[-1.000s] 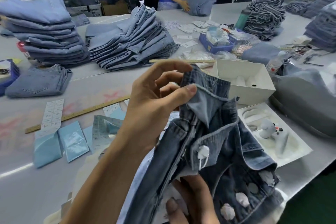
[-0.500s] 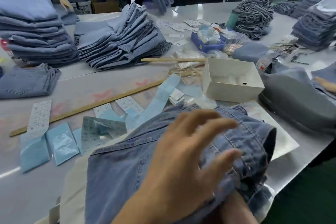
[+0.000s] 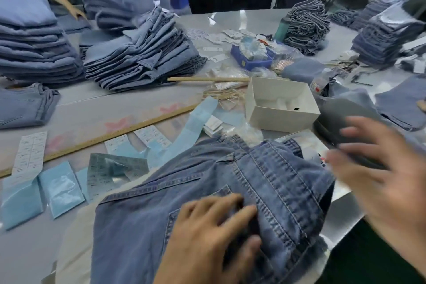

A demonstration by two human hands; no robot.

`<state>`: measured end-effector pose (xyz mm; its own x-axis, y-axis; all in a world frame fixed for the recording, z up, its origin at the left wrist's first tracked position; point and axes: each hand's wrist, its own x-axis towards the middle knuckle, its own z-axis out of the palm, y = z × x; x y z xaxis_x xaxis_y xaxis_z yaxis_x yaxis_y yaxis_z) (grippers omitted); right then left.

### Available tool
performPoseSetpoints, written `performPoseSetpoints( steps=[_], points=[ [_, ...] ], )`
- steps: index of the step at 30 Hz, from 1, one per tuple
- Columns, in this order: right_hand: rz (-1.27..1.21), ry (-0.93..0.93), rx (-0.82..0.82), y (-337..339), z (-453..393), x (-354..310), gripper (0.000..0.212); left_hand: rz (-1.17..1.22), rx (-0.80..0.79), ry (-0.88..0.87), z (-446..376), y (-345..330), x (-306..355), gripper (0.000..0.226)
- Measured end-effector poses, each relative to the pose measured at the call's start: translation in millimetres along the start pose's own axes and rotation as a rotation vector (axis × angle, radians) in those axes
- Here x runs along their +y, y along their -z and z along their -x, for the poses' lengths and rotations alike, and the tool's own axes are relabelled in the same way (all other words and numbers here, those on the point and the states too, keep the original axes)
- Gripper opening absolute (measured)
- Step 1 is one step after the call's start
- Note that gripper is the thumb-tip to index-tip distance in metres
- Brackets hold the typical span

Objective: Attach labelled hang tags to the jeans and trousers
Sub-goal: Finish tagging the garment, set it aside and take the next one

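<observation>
One pair of dark blue jeans (image 3: 230,191), stitched in pale thread, is spread back-up at the near table (image 3: 115,113) edge. Two hands are seen. The left hand (image 3: 207,235) is pressed on the denim, fingers loosely bent. The right hand (image 3: 387,175), blurred, is held spread beside the waistband, touching nothing.

The right hand (image 3: 382,168) is motion-blurred beside the white box (image 3: 281,108); print on the label sheets (image 3: 30,154) left of it is unreadable.
</observation>
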<state>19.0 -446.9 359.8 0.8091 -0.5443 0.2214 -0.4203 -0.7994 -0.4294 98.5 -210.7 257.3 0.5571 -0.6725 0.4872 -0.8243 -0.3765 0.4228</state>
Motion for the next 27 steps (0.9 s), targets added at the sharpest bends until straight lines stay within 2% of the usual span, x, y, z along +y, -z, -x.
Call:
performPoseSetpoints(
  steps=[1, 2, 3, 4, 6, 7, 10, 11, 13, 16, 18, 19, 20, 22, 24, 26, 27],
  points=[
    [0.014, 0.063, -0.161, 5.7, -2.9, -7.0, 0.083, 0.056, 0.047, 0.064, -8.2, 3.8, -9.3, 0.042],
    [0.124, 0.072, -0.182, -3.0, 5.9, -19.9, 0.084, 0.102, 0.069, 0.139, -18.8, 5.9, -19.3, 0.044],
    [0.152, 0.112, -0.291, -11.8, 10.2, -22.6, 0.078, 0.145, 0.071, 0.233, -33.5, 7.8, -30.8, 0.050],
    [0.157, 0.132, -0.306, -19.9, 17.9, -24.5, 0.064, 0.213, 0.032, 0.336, -49.3, 7.9, -42.8, 0.059],
    [-0.064, 0.178, -0.261, -16.3, 23.3, -32.3, 0.030, 0.451, -0.170, 0.504, -80.3, 4.6, -62.9, 0.076],
    [-0.208, 0.162, -0.256, -12.6, 26.7, -34.5, 0.026, 0.598, -0.282, 0.538, -94.4, 3.0, -68.8, 0.075],
    [-0.485, 0.170, -0.299, -16.4, 33.8, -34.0, 0.028, 0.841, -0.512, 0.457, -124.7, -3.0, -72.9, 0.055],
    [-0.555, 0.162, -0.318, -16.6, 34.1, -31.4, 0.027, 0.866, -0.555, 0.417, -131.9, -2.3, -68.3, 0.049],
    [-0.680, 0.106, -0.245, -17.9, 34.9, -19.2, 0.026, 0.915, -0.603, 0.353, -142.1, -1.8, -59.4, 0.041],
    [-0.745, 0.017, -0.055, -19.7, 39.9, -3.0, 0.022, 1.036, -0.527, 0.278, -139.9, 7.8, -58.5, 0.048],
    [-0.864, -0.036, -0.077, -20.8, 37.3, -3.5, 0.021, 1.196, -0.413, 0.266, -132.5, 17.5, -65.5, 0.049],
    [-0.869, -0.044, -0.091, -24.0, 34.2, -5.2, 0.022, 1.202, -0.324, 0.271, -129.1, 20.1, -67.1, 0.050],
    [-0.800, -0.044, -0.075, -30.0, 29.2, -5.0, 0.024, 1.106, -0.221, 0.281, -126.8, 18.6, -68.2, 0.050],
    [-0.627, -0.061, -0.027, -45.7, 17.3, 0.1, 0.018, 0.720, -0.061, 0.337, -125.2, 7.1, -69.8, 0.044],
    [-0.521, -0.179, -0.100, -60.3, 10.1, 9.6, 0.022, 0.361, -0.030, 0.354, -111.5, -3.3, -67.5, 0.041],
    [-0.465, -0.318, -0.234, -64.9, 9.0, 22.4, 0.032, 0.241, -0.038, 0.253, -83.4, -10.6, -61.5, 0.045],
    [-0.370, -0.321, -0.222, -61.0, 10.0, 26.6, 0.036, 0.170, -0.050, 0.199, -65.6, -15.3, -55.3, 0.047]
  ],
)
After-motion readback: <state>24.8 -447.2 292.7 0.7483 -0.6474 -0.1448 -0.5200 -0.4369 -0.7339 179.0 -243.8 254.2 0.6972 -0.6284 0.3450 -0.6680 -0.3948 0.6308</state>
